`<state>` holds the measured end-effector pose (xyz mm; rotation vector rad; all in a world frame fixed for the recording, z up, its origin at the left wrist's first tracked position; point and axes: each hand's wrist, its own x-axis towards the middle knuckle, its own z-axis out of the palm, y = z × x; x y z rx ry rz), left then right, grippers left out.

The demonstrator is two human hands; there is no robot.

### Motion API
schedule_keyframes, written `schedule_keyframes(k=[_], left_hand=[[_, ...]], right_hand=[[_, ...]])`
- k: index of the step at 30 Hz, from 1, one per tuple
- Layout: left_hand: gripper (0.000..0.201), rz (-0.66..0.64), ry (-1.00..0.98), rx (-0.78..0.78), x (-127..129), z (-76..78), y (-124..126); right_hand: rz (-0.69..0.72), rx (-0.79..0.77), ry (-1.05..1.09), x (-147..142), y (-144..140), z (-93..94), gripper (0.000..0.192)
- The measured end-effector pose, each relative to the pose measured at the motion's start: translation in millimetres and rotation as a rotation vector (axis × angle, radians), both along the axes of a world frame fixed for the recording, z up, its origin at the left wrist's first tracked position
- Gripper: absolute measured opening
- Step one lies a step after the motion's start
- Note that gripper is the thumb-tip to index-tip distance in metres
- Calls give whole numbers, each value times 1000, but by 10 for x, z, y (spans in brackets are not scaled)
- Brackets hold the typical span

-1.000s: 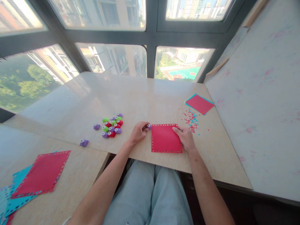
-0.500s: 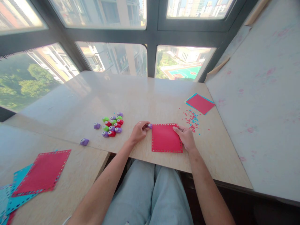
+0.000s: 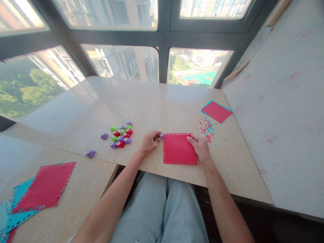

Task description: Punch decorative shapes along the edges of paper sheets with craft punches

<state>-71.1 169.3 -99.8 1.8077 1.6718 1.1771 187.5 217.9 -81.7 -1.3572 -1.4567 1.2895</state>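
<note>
A red square sheet of paper point(image 3: 179, 150) lies in front of me, with small punched holes along its edges. My left hand point(image 3: 150, 143) pinches a small purple craft punch point(image 3: 161, 135), which sits against the sheet's upper left corner. On the sheet's right side, my right hand point(image 3: 199, 147) grips the paper, thumb on top and the other fingers partly hidden. To the left stands a cluster of small craft punches point(image 3: 120, 136) in purple, green and red. Two more purple punches, one nearer point(image 3: 90, 153) and one farther point(image 3: 104, 136), stand apart from it.
Red and blue paper bits point(image 3: 209, 130) are scattered right of the sheet. Behind them lies a stack of red and blue paper point(image 3: 217, 112). Punched red paper point(image 3: 45, 187) and blue paper point(image 3: 24, 217) overlap at the lower left. Windows and a papered wall point(image 3: 286, 111) border the table.
Hardly anything differs. Both hands keep their places on the punch and the paper; the view has shifted very slightly.
</note>
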Motion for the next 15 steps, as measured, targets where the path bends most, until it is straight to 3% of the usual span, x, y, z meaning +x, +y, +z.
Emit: schedule_keyframes(k=[15], left_hand=[[24, 32, -107, -30, 9, 67, -21]], right_hand=[[-28, 208, -254, -48, -20, 7, 40]])
